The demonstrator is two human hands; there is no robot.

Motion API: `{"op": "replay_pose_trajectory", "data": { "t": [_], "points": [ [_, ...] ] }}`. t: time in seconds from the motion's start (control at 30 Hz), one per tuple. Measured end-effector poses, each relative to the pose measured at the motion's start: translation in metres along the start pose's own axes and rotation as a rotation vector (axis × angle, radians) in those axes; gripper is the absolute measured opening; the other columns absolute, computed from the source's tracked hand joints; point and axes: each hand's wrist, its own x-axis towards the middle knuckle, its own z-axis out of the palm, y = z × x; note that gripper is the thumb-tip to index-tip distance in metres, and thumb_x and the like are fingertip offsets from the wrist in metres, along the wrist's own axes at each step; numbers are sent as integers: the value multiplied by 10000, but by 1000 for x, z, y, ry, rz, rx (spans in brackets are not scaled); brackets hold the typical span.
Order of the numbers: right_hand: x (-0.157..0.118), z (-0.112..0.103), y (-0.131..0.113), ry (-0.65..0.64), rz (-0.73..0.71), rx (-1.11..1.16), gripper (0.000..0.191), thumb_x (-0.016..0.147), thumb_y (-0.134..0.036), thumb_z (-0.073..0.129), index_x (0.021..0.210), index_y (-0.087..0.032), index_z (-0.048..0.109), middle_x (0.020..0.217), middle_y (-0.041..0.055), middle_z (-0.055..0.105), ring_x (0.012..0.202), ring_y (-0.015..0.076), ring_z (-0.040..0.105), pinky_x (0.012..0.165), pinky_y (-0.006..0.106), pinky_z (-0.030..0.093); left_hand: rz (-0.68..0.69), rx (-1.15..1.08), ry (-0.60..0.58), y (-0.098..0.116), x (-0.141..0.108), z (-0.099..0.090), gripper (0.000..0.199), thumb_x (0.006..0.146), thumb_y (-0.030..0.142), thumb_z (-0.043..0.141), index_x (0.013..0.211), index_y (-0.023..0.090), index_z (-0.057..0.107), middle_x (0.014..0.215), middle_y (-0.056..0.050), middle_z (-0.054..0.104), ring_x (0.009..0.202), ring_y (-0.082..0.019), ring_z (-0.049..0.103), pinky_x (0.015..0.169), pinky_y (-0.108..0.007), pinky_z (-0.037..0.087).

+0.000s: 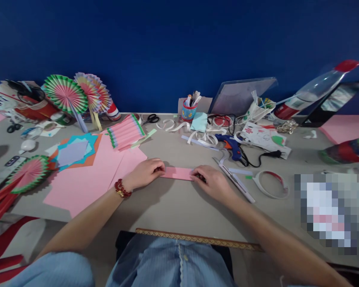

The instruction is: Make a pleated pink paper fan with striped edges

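A narrow pink paper strip (178, 173) lies level between my two hands, just above or on the grey table. My left hand (148, 172), with a red bead bracelet at the wrist, pinches the strip's left end. At the right end, the fingers of my right hand (211, 180) are closed on the same strip. Large pink sheets (86, 175) lie to the left, partly behind my left forearm. Close to my right hand rests a pale ruler-like tool (237, 183).
Pleated paper fans (66, 95) stand at the back left near scissors (152, 118). A pen cup (189, 110), a blue glue gun (232, 146) with its cord, white strips and a tilted bottle (311, 91) occupy the back and right. A tape ring (271, 184) lies at right.
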Motion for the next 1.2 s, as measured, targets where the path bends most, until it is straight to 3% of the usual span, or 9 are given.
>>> {"op": "replay_pose_trajectory", "data": {
  "t": [0.43,1.2],
  "points": [
    [11,-11,9,-70,21,131,161,931,-292,588,822,-203,666,830,45,667,803,193,605,736,308,433,-26,5,-18,2,2,0,102,954,252,524,907,203,601,921,-26,639,872,-185,593,782,-291,430],
    [15,-8,15,-117,-20,21,138,953,-244,545,865,-191,637,852,48,659,759,177,589,702,282,395,-33,44,-46,5,4,-3,131,943,229,488,897,199,607,929,-36,647,868,-194,602,780,-299,433]
  ]
}}
